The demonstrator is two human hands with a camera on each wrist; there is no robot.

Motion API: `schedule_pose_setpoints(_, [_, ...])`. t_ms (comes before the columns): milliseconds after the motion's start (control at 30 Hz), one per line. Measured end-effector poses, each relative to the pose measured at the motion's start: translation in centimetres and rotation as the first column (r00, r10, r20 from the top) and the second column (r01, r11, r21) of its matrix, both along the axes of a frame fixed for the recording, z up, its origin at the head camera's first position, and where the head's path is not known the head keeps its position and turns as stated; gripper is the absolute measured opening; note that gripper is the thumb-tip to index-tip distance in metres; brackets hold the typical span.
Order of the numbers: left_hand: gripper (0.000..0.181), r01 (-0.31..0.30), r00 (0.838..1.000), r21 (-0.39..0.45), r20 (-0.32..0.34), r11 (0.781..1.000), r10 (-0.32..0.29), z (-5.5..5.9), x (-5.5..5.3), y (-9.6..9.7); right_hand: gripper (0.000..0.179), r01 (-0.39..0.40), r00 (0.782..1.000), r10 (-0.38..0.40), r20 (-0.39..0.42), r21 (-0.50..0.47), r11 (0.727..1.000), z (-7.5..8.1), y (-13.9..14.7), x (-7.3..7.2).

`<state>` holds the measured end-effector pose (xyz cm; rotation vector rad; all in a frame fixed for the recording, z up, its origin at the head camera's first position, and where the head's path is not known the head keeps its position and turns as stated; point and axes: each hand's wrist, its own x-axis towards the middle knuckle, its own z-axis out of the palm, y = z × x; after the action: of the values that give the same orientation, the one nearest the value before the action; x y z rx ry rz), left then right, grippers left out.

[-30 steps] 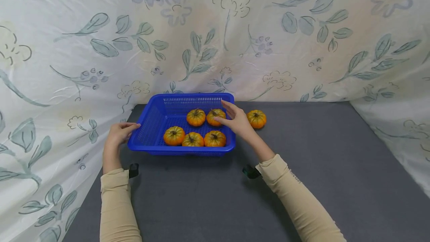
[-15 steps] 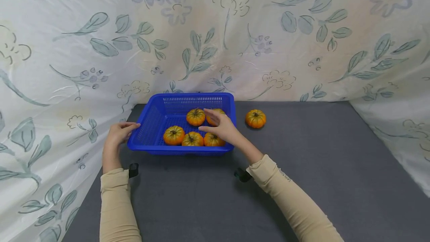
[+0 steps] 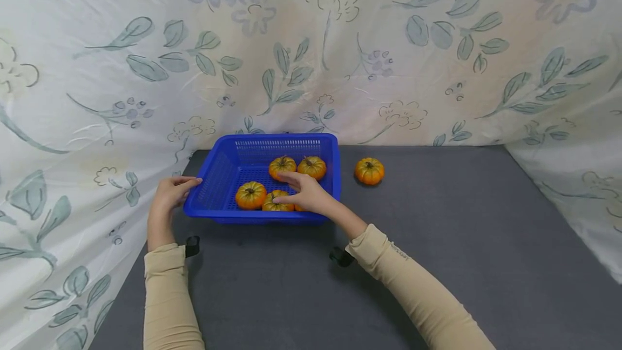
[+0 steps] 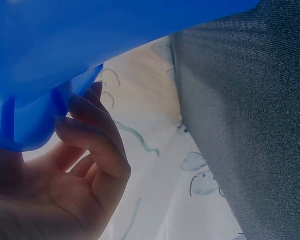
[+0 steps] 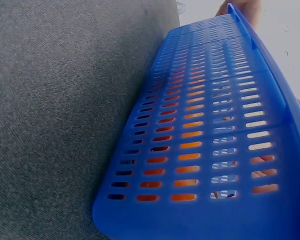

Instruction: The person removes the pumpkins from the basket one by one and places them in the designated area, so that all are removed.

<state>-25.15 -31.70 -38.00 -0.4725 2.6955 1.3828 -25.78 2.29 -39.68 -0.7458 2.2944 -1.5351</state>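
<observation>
A blue plastic basket (image 3: 214,213) with slotted sides stands at the back left of the table. In it sit several small orange pumpkins, two at the back, the back-right pumpkin (image 3: 312,167) in full view and the back-left pumpkin (image 3: 282,165) partly overlapped. My left hand (image 3: 167,193) grips the basket's left rim; in the left wrist view its curled fingers (image 4: 97,137) reach under the rim. My right hand (image 3: 308,194) hovers over the basket's front right, thumb and fingers apart around nothing. It overlaps the front-middle pumpkin (image 3: 276,202) and mostly hides the front-right one.
One more pumpkin (image 3: 369,170) lies on the dark grey table (image 3: 452,231), to the right of the basket. A floral cloth (image 3: 369,58) hangs behind the table and along its sides. Orange shows through the slots of the basket wall (image 5: 210,215) in the right wrist view.
My right hand has moved left and toward me, from beside the pumpkin outside the basket to over the front pumpkins. My left hand has stayed on the rim.
</observation>
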Motion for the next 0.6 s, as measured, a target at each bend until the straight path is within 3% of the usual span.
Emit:
schedule_pose_setpoints(367, [0.063,0.003,1.000,0.003,0.008,1.000,-0.003,0.1,-0.1,0.0,0.067,-0.072,0.997,0.070,0.019,0.199,0.977,0.0,-0.6,-0.5])
schedule_pose_setpoints(600, [0.063,-0.011,1.000,0.000,0.016,1.000,0.011,0.1,-0.1,0.2,0.066,-0.065,0.998,0.063,0.015,0.257,0.964,-0.4,-1.1,-1.2])
